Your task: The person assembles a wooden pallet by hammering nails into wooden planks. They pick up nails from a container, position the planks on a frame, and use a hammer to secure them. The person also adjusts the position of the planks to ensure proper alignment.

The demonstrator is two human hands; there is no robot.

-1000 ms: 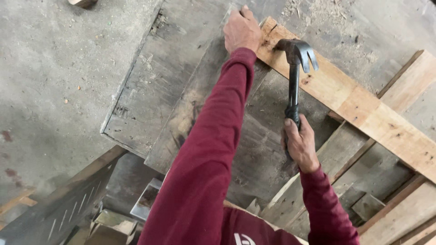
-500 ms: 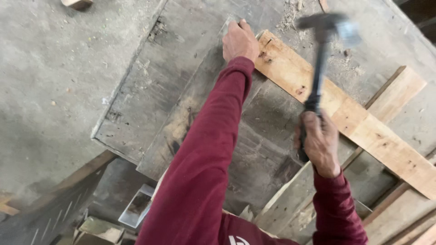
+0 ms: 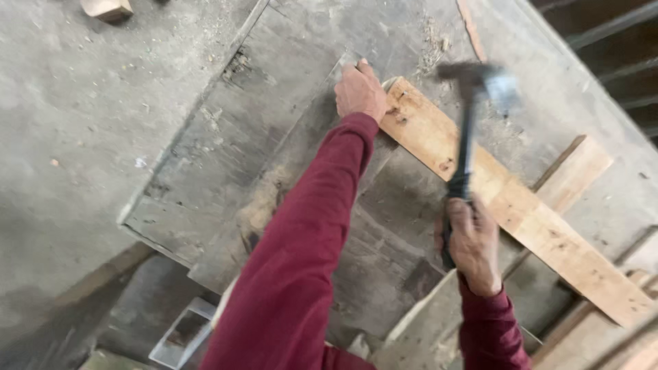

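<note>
A grey concrete floor, dusty and flecked with sawdust under flat daylight, carries a small wood block at the top edge (partly cropped) and what may be metal framing top right.
</note>
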